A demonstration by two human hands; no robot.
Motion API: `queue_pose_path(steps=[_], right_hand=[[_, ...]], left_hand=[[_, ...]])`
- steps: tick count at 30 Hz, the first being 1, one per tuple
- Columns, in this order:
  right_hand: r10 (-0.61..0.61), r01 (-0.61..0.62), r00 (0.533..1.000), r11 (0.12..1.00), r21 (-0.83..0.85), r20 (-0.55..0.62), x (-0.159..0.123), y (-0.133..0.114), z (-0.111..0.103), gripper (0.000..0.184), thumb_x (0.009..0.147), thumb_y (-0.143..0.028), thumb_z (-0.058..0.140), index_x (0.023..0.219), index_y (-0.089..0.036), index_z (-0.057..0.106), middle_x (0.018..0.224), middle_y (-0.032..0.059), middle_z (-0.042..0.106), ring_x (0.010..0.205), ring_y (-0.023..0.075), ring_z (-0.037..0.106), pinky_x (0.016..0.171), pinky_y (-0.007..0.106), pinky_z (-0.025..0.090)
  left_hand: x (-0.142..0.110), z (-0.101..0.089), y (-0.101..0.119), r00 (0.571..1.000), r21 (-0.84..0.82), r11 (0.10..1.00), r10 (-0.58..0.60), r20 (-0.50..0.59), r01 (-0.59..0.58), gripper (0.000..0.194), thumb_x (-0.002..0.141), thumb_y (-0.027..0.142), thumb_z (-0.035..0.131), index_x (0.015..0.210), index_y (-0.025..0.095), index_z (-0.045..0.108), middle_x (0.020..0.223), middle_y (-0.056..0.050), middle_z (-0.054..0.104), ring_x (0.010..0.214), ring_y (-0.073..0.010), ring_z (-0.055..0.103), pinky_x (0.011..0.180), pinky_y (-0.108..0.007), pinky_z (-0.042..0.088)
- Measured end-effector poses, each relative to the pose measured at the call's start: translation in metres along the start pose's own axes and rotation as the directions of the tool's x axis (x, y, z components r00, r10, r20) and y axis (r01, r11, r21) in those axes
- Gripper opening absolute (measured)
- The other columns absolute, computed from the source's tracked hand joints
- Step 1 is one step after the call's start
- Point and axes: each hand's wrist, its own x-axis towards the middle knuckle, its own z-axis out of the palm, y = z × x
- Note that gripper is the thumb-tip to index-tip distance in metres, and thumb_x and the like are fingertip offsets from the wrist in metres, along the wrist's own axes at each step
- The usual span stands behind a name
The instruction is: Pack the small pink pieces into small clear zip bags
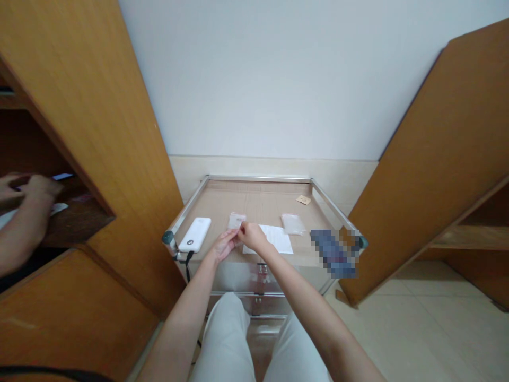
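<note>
My left hand (pixel 224 245) and my right hand (pixel 253 236) meet above the cardboard-lined top of a rectangular steel-railed cart (pixel 258 179). My fingertips (pixel 242 228) are drawn together at the lower edge of a small, clear, flat plastic packet (pixel 237 220); I cannot tell whether they are gripping it. The packet is likely very light and limp, and its film may be slippery, so the firmest hold is a thumb-and-finger pinch at an edge.

A white paper sheet (pixel 274 239) lies just right of my hands. Beyond it is a larger clear plastic bag (pixel 292 224). A white rounded power bank (pixel 194 234) with a black cable (pixel 187 265) lies near my left hand. A small tan card (pixel 303 199) lies towards the far rail. Another person's hands (pixel 29 189) work well apart, at a wooden cabinet opening.
</note>
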Motion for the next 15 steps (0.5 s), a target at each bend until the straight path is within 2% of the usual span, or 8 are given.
queue_pose_path(steps=[3, 6, 9, 15], right_hand=[[-0.002, 0.004, 1.0, 0.99, -0.141, 0.012, 0.001, -0.008, -0.002, 0.025, 0.078, -0.024, 0.039, 0.085, -0.01, 0.058, 0.08, 0.0156, 0.063, 0.072, 0.0205, 0.059, 0.059, 0.025, 0.04], [-0.019, 0.027, 0.999, 0.971, -0.237, 0.036, 0.002, -0.017, -0.003, 0.024, 0.078, -0.017, 0.038, 0.086, -0.009, 0.058, 0.083, 0.017, 0.063, 0.074, 0.0221, 0.06, 0.06, 0.027, 0.041], [-0.037, 0.054, 0.997, 0.958, -0.282, 0.063, 0.003, -0.023, -0.003, 0.024, 0.076, -0.01, 0.037, 0.083, -0.009, 0.06, 0.083, 0.0173, 0.063, 0.075, 0.0228, 0.06, 0.06, 0.027, 0.043], [-0.033, 0.056, 0.996, 0.947, -0.317, 0.079, 0.001, -0.027, -0.003, 0.024, 0.076, -0.007, 0.037, 0.083, -0.007, 0.06, 0.08, 0.0176, 0.063, 0.075, 0.0235, 0.061, 0.06, 0.028, 0.044]], left_hand=[[0.003, -0.005, -0.003, 1.0, -0.011, 1.0, 0.002, -0.027, -0.003, 0.003, 0.065, 0.014, 0.058, 0.066, 0.011, 0.06, 0.063, -0.002, 0.061, 0.058, -0.0091, 0.054, 0.062, -0.021, 0.042], [0.006, -0.009, -0.007, 0.998, -0.017, 1.0, -0.001, -0.056, 0.0, 0.007, 0.066, 0.017, 0.059, 0.071, 0.012, 0.06, 0.067, -0.003, 0.062, 0.066, -0.0111, 0.056, 0.065, -0.022, 0.042], [0.008, -0.01, -0.009, 0.998, -0.019, 1.0, -0.009, -0.062, 0.008, 0.012, 0.066, 0.019, 0.059, 0.075, 0.012, 0.06, 0.075, -0.005, 0.063, 0.075, -0.0138, 0.056, 0.069, -0.024, 0.042], [0.009, -0.007, -0.01, 0.998, -0.018, 1.0, 0.003, -0.06, -0.004, 0.013, 0.064, 0.016, 0.061, 0.075, 0.011, 0.06, 0.077, -0.006, 0.063, 0.075, -0.0136, 0.056, 0.069, -0.024, 0.042]])
